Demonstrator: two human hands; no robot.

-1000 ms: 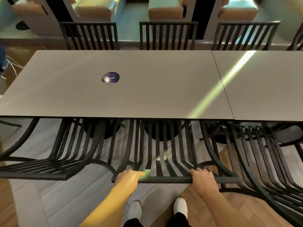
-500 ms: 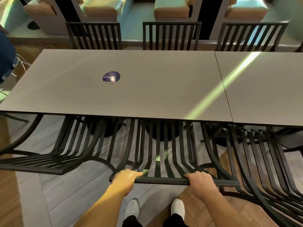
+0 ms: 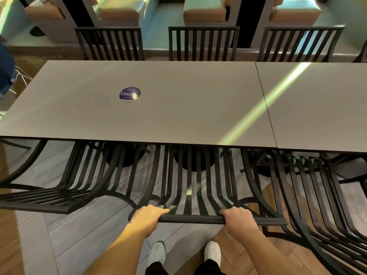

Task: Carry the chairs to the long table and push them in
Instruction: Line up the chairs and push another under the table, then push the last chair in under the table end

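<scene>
While curled, each hand (left hand, right hand) grips chair.

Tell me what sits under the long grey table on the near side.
Under the long grey table, three black slatted metal chairs: middle, left, right. Round dark pedestal bases show behind the slats. The seats' front parts and the front legs are hidden by the tabletop.

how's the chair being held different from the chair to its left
The held chair has both hands on its top rail, left hand and right hand; the left chair is untouched. The held chair faces the table squarely, while the left chair looks turned at an angle. Both are black, slatted and partly under the table.
</scene>
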